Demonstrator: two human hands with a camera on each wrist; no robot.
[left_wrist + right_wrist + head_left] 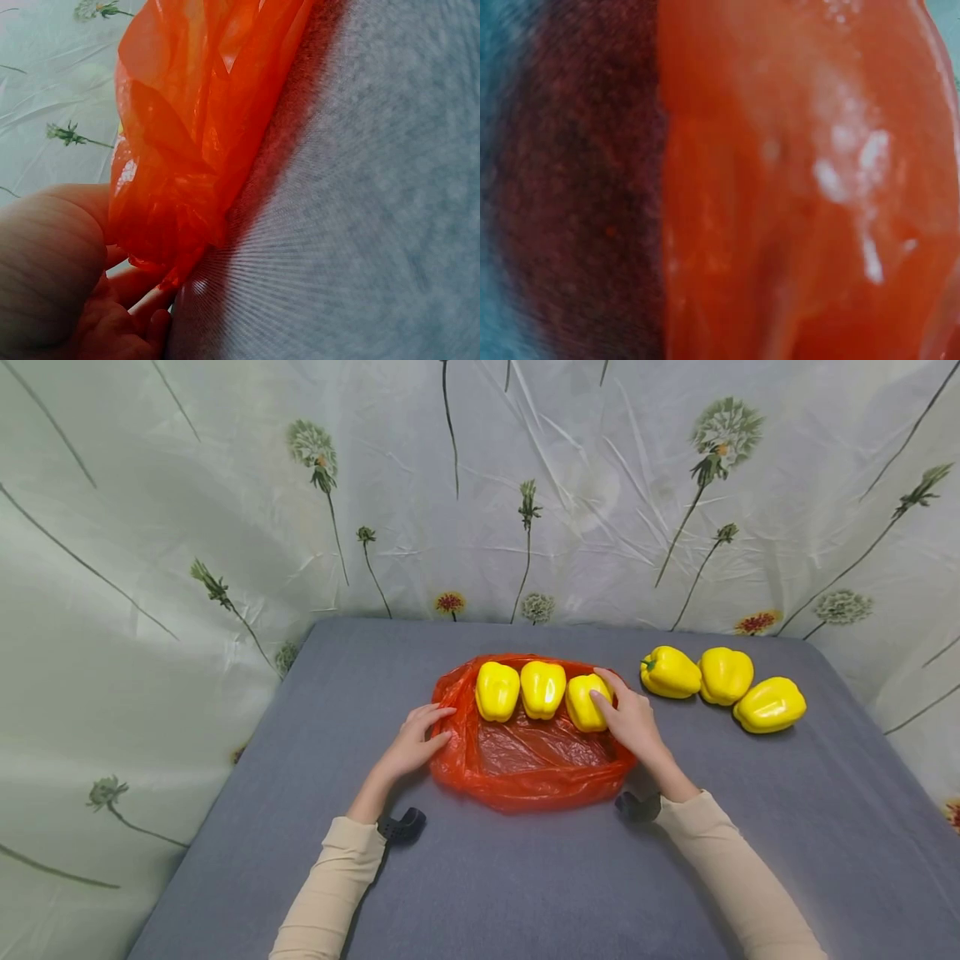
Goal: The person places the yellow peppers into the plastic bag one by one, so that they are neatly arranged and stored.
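Note:
An orange-red plastic bag [517, 789] lies with its mouth spread wide, and yellow bell peppers sit in a row along its far side: a left pepper [497, 692], a middle pepper [543, 689] and a right pepper [585, 703]. My right hand [632, 718] holds the right pepper between thumb and fingers, inside the bag's right edge. At the opposite end, my left hand [415, 739] touches the bag's left side with loosely extended fingers. In the left wrist view the crumpled bag [187, 142] meets those fingers; the right wrist view is filled mostly by blurred bag plastic [780, 187].
Three more yellow bell peppers, a stemmed one [671, 672], a middle one [725, 676] and an outer one [770, 705], lie on the grey cloth-covered table [517, 885] right of the bag. Behind the table hangs a flower-patterned curtain [420, 493].

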